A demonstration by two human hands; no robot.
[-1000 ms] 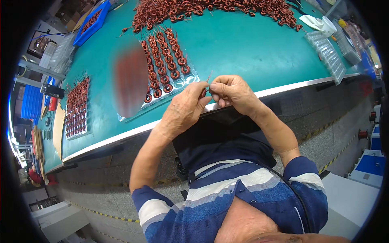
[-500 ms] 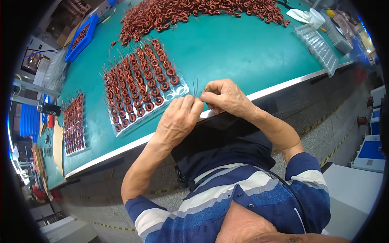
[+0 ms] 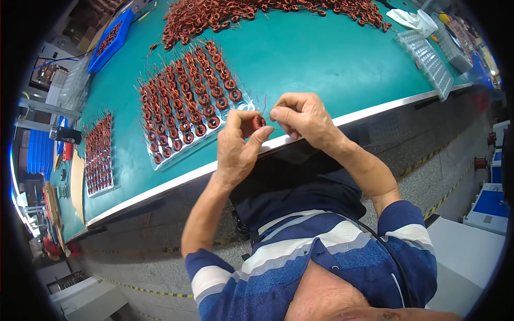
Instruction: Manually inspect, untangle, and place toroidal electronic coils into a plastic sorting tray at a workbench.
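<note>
Between the thumb and fingers of my left hand (image 3: 238,144) is a copper-wound toroid coil (image 3: 258,122), just above the table's near edge. One of its wire leads sticks up past my fingertips. My right hand (image 3: 306,119) pinches another wire lead (image 3: 269,115) of the same coil, its thumb and forefinger pressed together. Left of my hands lies a clear plastic tray (image 3: 243,107) filled with rows of similar coils (image 3: 184,115), their leads pointing up and away. A few pockets at its near right corner hold no coil.
A big heap of loose coils (image 3: 225,18) covers the far side of the green table (image 3: 321,59). A second filled tray (image 3: 101,190) stands at the left, near a blue bin (image 3: 112,45). Stacked clear trays (image 3: 428,64) and a white cup (image 3: 426,24) are at the right.
My left hand has turned and opened out, so the coil in its fingers now shows. My right hand has moved slightly right, drawing a lead sideways.
</note>
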